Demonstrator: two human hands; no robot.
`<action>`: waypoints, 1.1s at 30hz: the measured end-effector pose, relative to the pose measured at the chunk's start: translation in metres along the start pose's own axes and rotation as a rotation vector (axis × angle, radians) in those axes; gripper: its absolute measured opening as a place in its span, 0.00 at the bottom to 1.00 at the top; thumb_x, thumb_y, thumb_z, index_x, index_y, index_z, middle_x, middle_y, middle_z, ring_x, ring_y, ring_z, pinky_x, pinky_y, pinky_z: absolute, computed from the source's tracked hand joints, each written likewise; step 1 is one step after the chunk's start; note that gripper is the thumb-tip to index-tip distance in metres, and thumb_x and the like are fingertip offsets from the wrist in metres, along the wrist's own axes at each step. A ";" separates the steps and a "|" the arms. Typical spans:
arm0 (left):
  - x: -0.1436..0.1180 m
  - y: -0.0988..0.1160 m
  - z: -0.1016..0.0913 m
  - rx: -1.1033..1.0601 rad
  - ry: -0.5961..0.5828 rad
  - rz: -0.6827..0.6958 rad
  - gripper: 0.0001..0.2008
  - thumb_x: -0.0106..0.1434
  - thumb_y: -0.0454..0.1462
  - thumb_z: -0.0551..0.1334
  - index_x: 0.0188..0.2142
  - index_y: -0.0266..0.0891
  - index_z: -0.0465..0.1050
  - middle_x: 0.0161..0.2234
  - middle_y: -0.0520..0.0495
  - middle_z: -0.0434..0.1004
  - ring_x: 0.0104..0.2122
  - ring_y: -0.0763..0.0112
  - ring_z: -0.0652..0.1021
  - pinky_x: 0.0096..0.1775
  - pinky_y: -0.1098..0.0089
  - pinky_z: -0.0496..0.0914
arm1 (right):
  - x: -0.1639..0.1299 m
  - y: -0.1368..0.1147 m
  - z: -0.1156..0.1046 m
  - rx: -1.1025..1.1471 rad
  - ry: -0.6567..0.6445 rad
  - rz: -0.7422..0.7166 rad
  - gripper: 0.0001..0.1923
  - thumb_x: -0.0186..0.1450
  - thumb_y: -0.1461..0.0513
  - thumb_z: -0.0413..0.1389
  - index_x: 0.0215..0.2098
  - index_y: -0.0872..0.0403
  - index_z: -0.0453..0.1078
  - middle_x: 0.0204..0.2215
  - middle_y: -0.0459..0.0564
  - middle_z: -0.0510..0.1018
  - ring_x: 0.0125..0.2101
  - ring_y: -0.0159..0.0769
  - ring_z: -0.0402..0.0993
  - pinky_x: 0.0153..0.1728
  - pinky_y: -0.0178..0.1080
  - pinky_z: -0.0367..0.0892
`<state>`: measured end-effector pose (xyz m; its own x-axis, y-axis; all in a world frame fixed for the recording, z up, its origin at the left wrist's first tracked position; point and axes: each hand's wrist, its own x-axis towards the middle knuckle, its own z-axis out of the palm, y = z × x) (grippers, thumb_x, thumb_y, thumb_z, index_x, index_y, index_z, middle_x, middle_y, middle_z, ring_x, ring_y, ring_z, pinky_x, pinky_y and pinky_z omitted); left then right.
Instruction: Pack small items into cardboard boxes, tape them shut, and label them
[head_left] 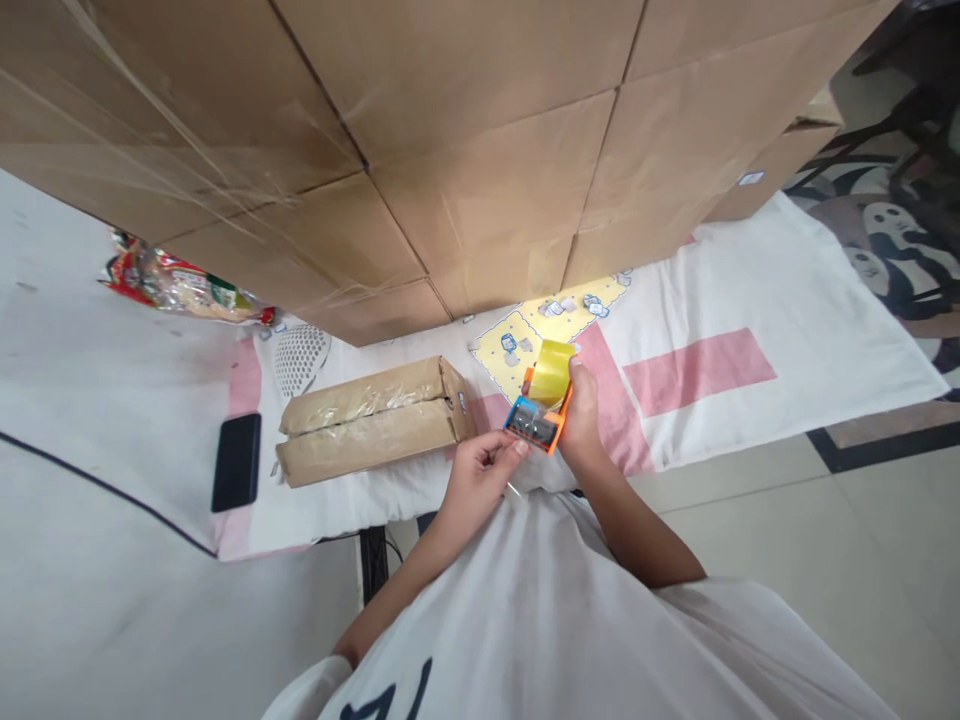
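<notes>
My right hand is wrapped round an orange and blue tape dispenser, which carries a roll of yellowish packing tape. At the dispenser's lower front edge, my left hand has thumb and forefinger pinched together. A short clear strip of tape shows just below those fingers. To the left of my hands, a long brown cardboard box lies on the cloth-covered table, with a seam along its top and shiny tape over part of it.
Tall stacked cardboard cartons stand along the far side of the table. A black phone, a white perforated object and a red and clear snack packet lie to the left. The white and pink cloth hangs over the table's edge.
</notes>
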<state>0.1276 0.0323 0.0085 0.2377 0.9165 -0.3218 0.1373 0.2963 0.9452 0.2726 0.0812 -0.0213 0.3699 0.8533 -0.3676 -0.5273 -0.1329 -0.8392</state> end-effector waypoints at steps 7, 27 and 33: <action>-0.010 0.007 -0.002 0.043 -0.029 -0.010 0.20 0.64 0.52 0.66 0.31 0.36 0.83 0.21 0.49 0.72 0.30 0.66 0.74 0.36 0.70 0.66 | -0.015 -0.002 -0.005 0.086 -0.020 0.140 0.24 0.62 0.40 0.59 0.34 0.51 0.69 0.24 0.43 0.74 0.27 0.35 0.73 0.30 0.37 0.70; -0.014 -0.004 0.004 -0.014 0.089 0.004 0.19 0.63 0.51 0.67 0.31 0.37 0.83 0.24 0.49 0.77 0.22 0.76 0.66 0.27 0.73 0.61 | 0.005 -0.039 -0.009 0.056 -0.191 0.040 0.23 0.66 0.41 0.54 0.41 0.50 0.73 0.33 0.51 0.83 0.35 0.45 0.82 0.37 0.46 0.79; -0.014 -0.007 0.004 -0.056 0.126 -0.026 0.20 0.62 0.52 0.67 0.33 0.37 0.84 0.28 0.47 0.80 0.22 0.76 0.68 0.24 0.74 0.62 | 0.087 -0.064 -0.067 -0.173 -0.042 -0.389 0.13 0.59 0.60 0.60 0.42 0.52 0.73 0.37 0.51 0.84 0.42 0.46 0.82 0.44 0.49 0.77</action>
<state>0.1275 0.0167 0.0064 0.1120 0.9338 -0.3399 0.0866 0.3316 0.9394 0.3896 0.1308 -0.0265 0.4827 0.8758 0.0028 -0.2170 0.1226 -0.9684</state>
